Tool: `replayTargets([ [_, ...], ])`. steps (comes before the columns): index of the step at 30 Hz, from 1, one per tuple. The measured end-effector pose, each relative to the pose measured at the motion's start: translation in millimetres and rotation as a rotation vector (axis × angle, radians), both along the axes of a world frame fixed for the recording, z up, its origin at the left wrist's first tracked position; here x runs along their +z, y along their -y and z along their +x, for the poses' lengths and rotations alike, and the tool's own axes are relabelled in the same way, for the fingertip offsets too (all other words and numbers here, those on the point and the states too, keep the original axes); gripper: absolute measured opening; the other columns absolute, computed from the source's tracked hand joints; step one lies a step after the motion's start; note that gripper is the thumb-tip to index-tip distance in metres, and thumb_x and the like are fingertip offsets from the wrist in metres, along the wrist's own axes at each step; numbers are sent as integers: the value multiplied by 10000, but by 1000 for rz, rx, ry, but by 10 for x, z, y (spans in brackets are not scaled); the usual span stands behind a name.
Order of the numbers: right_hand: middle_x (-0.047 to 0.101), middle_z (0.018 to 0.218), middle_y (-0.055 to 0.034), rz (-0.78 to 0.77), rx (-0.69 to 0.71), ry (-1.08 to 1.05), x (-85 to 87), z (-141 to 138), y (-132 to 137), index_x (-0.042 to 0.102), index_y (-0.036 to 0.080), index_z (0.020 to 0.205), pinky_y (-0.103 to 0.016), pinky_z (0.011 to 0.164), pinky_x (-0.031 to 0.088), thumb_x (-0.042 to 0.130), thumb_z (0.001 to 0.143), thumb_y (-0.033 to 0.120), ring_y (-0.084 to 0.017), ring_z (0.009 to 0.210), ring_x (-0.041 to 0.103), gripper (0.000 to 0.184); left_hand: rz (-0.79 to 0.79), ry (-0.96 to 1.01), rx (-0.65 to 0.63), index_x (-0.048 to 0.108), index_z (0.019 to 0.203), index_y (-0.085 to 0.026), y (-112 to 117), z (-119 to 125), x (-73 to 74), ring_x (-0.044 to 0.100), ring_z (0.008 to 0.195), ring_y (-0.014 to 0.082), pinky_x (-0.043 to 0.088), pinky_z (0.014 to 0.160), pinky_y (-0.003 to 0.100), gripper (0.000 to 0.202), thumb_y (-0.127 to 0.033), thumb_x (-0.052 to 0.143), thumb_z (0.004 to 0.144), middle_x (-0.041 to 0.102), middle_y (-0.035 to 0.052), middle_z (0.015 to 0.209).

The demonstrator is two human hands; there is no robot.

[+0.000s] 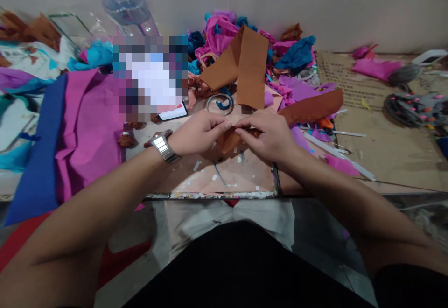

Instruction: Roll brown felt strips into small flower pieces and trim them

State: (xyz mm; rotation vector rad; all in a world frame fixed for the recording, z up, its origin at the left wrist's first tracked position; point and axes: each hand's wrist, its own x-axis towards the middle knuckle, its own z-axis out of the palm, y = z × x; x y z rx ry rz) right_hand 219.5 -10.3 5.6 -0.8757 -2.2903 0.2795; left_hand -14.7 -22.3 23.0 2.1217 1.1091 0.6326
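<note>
Over the table's front part, my left hand (199, 133) and my right hand (268, 133) meet, each pinching a small piece of brown crepe paper (231, 143) between thumb and fingers. The piece hangs down in a pointed flap; part of it is hidden by the right fingers. Just beyond the hands lies a clear ring (209, 106), like a tape roll, with a blue scrap (224, 105) in it. A folded brown paper strip (254, 67) stands behind. Another brown strip (313, 106) lies beyond my right hand. Small brown paper bundles (128, 139) lie left of my left hand.
Pink crepe sheets (87, 130) and a blue sheet (38, 158) hang over the front edge at left. A water bottle (129, 11) and a phone (174, 112) stand and lie behind. White sticks (339, 156), cardboard (378, 154) and a dark pincushion-like object (418, 108) are at right.
</note>
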Motion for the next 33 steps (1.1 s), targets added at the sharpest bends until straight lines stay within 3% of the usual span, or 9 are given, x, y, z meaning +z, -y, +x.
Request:
replayTargets([
  [7,794,865,-26,16,-11,29,-5,6,5,778,229,954,-390,830,402,682,951,284,-225,844,684,110,-46,27,-18,746,843,-140,21,23,-4,448,578,110,331,554,238,453,-478,519,1043,562,-11,618],
  [15,814,970,-41,106,-2,98,16,18,31,758,234,1051,-433,917,364,620,1020,289,-241,937,682,151,-124,109,-43,650,762,-161,11,15,1,459,553,106,341,542,239,490,-520,503,1060,536,-16,598],
  [27,826,1094,-48,236,82,106,-4,38,-4,735,260,1130,-459,944,386,570,1035,222,-245,991,714,195,-295,228,-15,721,896,-142,6,-6,-9,603,631,114,489,601,240,440,-494,520,1067,701,43,760],
  [33,831,1093,-30,232,65,75,-9,34,17,743,277,1113,-468,965,381,601,1015,237,-246,982,714,178,-227,234,5,674,784,-146,36,21,18,546,566,101,438,543,227,485,-539,564,1046,633,20,665],
])
